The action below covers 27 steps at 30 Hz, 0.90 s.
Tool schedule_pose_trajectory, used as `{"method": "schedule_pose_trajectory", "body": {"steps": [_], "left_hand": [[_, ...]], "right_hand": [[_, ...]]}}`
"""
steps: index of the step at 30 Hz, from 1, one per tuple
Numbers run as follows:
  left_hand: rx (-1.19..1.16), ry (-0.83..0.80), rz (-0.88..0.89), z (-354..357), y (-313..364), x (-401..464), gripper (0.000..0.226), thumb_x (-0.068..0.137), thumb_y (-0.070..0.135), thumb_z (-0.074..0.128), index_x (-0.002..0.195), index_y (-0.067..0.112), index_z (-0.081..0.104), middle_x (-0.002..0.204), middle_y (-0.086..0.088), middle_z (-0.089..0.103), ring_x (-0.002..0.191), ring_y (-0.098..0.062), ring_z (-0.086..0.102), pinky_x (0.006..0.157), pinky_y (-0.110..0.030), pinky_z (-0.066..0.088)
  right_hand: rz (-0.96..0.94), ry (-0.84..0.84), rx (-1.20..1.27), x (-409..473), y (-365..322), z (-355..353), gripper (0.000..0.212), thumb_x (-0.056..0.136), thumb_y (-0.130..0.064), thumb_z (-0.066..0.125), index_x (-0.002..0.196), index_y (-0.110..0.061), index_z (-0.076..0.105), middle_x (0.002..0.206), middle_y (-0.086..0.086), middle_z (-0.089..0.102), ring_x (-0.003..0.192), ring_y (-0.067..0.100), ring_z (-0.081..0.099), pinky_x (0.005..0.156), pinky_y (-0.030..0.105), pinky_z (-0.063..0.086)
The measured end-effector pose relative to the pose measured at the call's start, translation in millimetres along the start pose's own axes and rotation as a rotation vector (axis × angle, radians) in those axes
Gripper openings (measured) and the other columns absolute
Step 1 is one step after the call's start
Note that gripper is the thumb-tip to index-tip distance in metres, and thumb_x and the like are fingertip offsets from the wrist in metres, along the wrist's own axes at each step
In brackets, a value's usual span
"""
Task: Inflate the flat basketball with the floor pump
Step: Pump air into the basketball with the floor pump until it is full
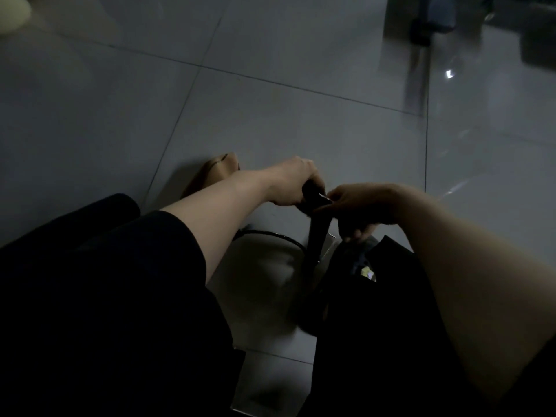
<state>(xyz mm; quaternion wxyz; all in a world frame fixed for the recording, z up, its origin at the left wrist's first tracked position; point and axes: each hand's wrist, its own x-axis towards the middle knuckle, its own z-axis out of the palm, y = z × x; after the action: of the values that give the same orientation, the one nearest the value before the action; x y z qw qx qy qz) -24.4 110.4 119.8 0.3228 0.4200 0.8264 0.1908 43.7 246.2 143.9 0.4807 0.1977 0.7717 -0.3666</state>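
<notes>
Head view, dim: my left hand [293,182] and right hand [358,206] are both clenched round the black handle [313,195] of the floor pump [316,245], whose dark barrel runs down between my knees. A thin black hose [270,234] curves off its left side. The basketball [210,173], tan and slack, lies on the floor beyond my left forearm. Glossy grey floor tiles [120,100] stretch away; blurred dark furniture [421,34] stands at top right.

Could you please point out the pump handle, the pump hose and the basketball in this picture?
pump handle [313,196]: head view, on the black grip between both hands.
pump hose [270,233]: head view, on the thin black curve.
basketball [216,173]: head view, on its tan top, behind the forearm.
</notes>
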Motion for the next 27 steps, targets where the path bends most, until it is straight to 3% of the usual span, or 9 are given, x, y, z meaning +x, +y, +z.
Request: {"method": "schedule_pose_trajectory", "body": {"steps": [3, 7, 10, 14, 17, 20, 23, 26, 27], "left_hand": [[0.024, 0.01, 0.0, 5.9, 3.5, 0.7, 0.029, 0.08, -0.004, 0.058, 0.099, 0.014, 0.071, 0.084, -0.002, 0.061, 0.073, -0.014, 0.054, 0.06, -0.019, 0.038], [0.014, 0.04, 0.008, 11.9, 12.6, 1.9, 0.024, 0.081, -0.003, 0.058, 0.096, 0.012, 0.07, 0.083, -0.002, 0.058, 0.073, -0.015, 0.052, 0.061, -0.025, 0.042], [0.001, 0.059, 0.011, 17.0, 18.1, 1.0, 0.02, 0.079, 0.002, 0.064, 0.095, 0.014, 0.071, 0.087, -0.007, 0.064, 0.074, -0.017, 0.056, 0.067, -0.028, 0.047], [-0.006, 0.058, -0.016, 16.8, 11.2, -3.3, 0.019, 0.078, 0.004, 0.065, 0.093, 0.014, 0.071, 0.083, -0.005, 0.062, 0.081, -0.021, 0.062, 0.063, -0.024, 0.042], [-0.077, 0.055, -0.013, 20.5, 9.2, -9.2, 0.037, 0.072, 0.012, 0.077, 0.108, 0.016, 0.068, 0.103, -0.005, 0.067, 0.094, -0.019, 0.063, 0.077, -0.027, 0.05], [-0.459, 0.082, -0.131, 34.2, 6.0, -19.8, 0.055, 0.07, -0.004, 0.076, 0.121, 0.008, 0.058, 0.109, -0.011, 0.062, 0.09, -0.019, 0.061, 0.084, -0.032, 0.053], [-0.623, 0.076, -0.209, 54.3, 6.6, -32.0, 0.049, 0.074, -0.011, 0.068, 0.12, 0.004, 0.057, 0.109, -0.015, 0.059, 0.087, -0.028, 0.063, 0.082, -0.042, 0.055], [-0.56, 0.015, -0.217, 70.0, 28.3, -34.6, 0.034, 0.081, -0.003, 0.064, 0.114, -0.005, 0.057, 0.099, -0.012, 0.058, 0.082, -0.016, 0.056, 0.068, -0.014, 0.045], [-0.599, 0.053, -0.208, 72.5, 34.9, -32.5, 0.035, 0.081, -0.006, 0.063, 0.115, -0.009, 0.056, 0.099, -0.012, 0.057, 0.088, -0.017, 0.054, 0.067, -0.013, 0.043]], "right_hand": [[-0.006, -0.019, -0.038, 8.3, 5.0, 1.5, 0.047, 0.087, -0.042, 0.064, 0.114, -0.005, 0.057, 0.051, 0.006, 0.06, 0.045, 0.019, 0.053, 0.055, 0.029, 0.048], [0.03, -0.091, -0.024, 6.1, 11.3, -7.8, 0.046, 0.08, -0.041, 0.072, 0.113, -0.01, 0.063, 0.082, 0.016, 0.064, 0.064, 0.026, 0.056, 0.071, 0.041, 0.045], [0.076, -0.122, -0.035, 3.1, 14.3, -9.2, 0.037, 0.082, -0.039, 0.071, 0.109, -0.014, 0.064, 0.076, 0.011, 0.063, 0.063, 0.022, 0.055, 0.073, 0.04, 0.045], [0.063, -0.129, 0.015, 11.3, 10.4, -4.0, 0.041, 0.08, -0.035, 0.074, 0.111, -0.01, 0.063, 0.092, 0.016, 0.061, 0.067, 0.024, 0.054, 0.075, 0.043, 0.044], [0.085, -0.139, -0.069, 5.0, 9.3, -3.3, 0.041, 0.082, -0.028, 0.071, 0.116, -0.005, 0.061, 0.091, 0.014, 0.065, 0.07, 0.022, 0.058, 0.071, 0.036, 0.05], [0.055, -0.043, -0.099, -9.2, 20.8, 2.0, 0.04, 0.087, -0.023, 0.067, 0.121, -0.006, 0.057, 0.069, 0.001, 0.06, 0.048, 0.008, 0.055, 0.044, 0.018, 0.045], [-0.073, 0.139, -0.187, -24.6, 31.0, 15.6, 0.038, 0.087, -0.03, 0.067, 0.121, -0.016, 0.06, 0.077, -0.007, 0.056, 0.056, 0.002, 0.052, 0.041, 0.01, 0.043], [-0.168, 0.267, -0.187, -48.3, 30.4, 24.1, 0.016, 0.086, -0.038, 0.066, 0.096, -0.026, 0.062, 0.073, -0.006, 0.057, 0.058, 0.007, 0.051, 0.047, 0.02, 0.044], [-0.19, 0.314, -0.186, -54.9, 29.6, 23.5, 0.014, 0.086, -0.039, 0.065, 0.092, -0.026, 0.063, 0.073, -0.003, 0.059, 0.057, 0.009, 0.051, 0.051, 0.022, 0.043]]}}
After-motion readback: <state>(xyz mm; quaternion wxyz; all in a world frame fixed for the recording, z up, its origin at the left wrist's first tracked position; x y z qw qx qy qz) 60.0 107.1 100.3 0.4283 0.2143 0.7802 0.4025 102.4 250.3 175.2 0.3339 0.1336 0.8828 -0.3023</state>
